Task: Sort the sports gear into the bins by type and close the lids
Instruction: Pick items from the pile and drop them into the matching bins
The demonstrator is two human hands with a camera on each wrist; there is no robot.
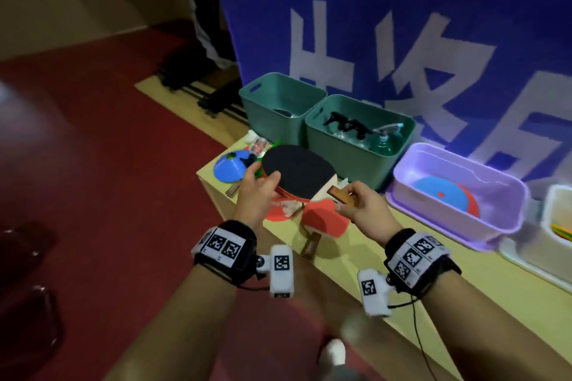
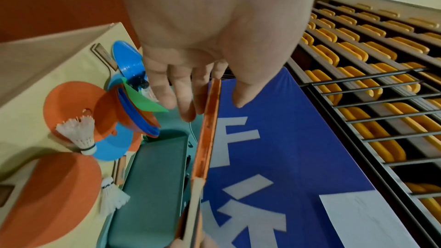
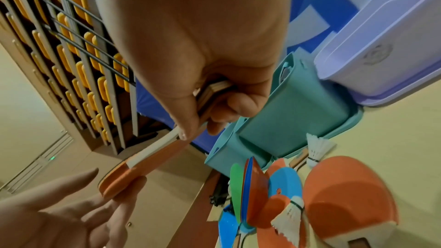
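I see my right hand [image 1: 362,207] curled round the wooden handle of a table-tennis paddle [image 1: 298,172], holding it lifted above the table [image 1: 349,260], black face up. My left hand [image 1: 257,192] is spread, straight fingers [image 2: 164,90] and thumb on the blade's rim at nine o'clock. A second paddle [image 1: 325,221] lies red side up beneath, at six o'clock from the lifted one. At twelve o'clock two open teal bins [image 1: 359,136] stand side by side; at three o'clock sits a purple bin [image 1: 458,189] holding flat discs [image 1: 445,192]. Shuttlecocks [image 2: 78,133] and coloured discs [image 2: 71,105] lie at the table's left end.
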